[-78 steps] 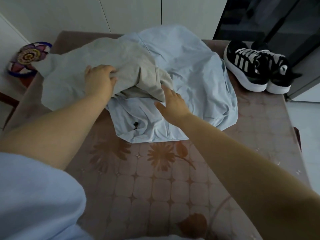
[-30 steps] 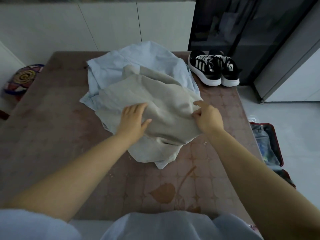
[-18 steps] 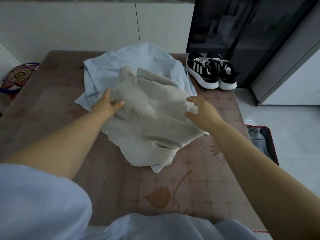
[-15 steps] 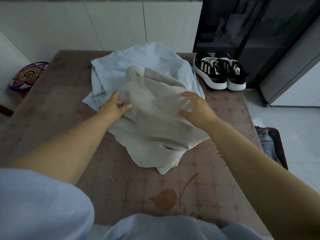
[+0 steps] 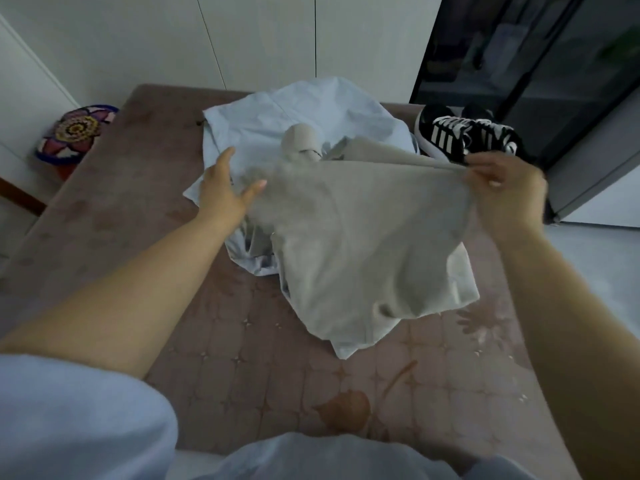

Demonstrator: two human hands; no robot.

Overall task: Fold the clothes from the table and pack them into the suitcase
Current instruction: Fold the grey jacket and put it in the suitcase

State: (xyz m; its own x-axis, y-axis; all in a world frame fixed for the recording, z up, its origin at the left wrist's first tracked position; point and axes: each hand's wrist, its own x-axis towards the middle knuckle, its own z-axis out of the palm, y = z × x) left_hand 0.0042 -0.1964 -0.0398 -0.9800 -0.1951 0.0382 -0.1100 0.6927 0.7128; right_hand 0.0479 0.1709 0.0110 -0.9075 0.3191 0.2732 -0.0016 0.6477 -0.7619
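Beige garment (image 5: pixel 363 237) hangs over the middle of the surface (image 5: pixel 242 341), with its top edge held up and its lower part draped on the light blue shirt (image 5: pixel 294 112) beneath. My right hand (image 5: pixel 502 188) pinches the top right corner between thumb and curled fingers. My left hand (image 5: pixel 225 192) is spread with straight fingers at the garment's left edge. Motion blur there prevents me from telling whether it touches the cloth. The beige cloth covers most of the shirt's near side. Black-and-white sneakers (image 5: pixel 464 140) stand at the far right corner, partly hidden behind my right hand. Both forearms are cut off by the frame.
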